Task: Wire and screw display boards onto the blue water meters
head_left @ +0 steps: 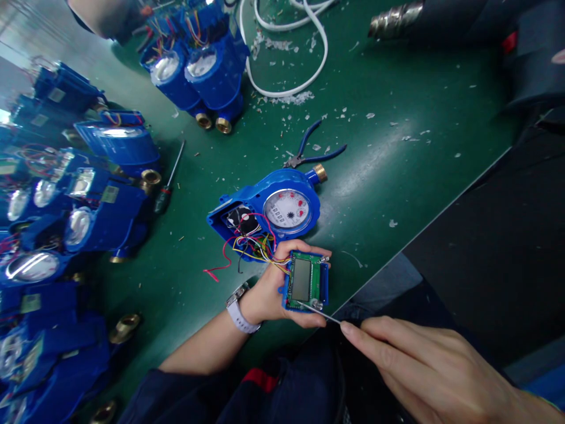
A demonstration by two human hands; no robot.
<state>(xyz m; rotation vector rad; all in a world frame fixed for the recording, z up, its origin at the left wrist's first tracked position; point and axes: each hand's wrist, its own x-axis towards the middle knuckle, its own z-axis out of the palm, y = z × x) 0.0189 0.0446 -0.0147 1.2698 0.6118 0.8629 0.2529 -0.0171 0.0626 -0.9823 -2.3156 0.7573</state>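
My left hand is closed around a small blue module with a green circuit board and grey display. Coloured wires run from the module into an opened blue water meter that lies on the green mat just beyond. My right hand pinches a thin metal screwdriver, and its tip rests at the lower corner of the module. A white watch sits on my left wrist.
Many blue water meters are piled along the left side, and two more stand at the top. Blue-handled cutters and a screwdriver lie on the mat. A white cable loops at the top. A heat gun nozzle rests top right. Someone's arm shows top left.
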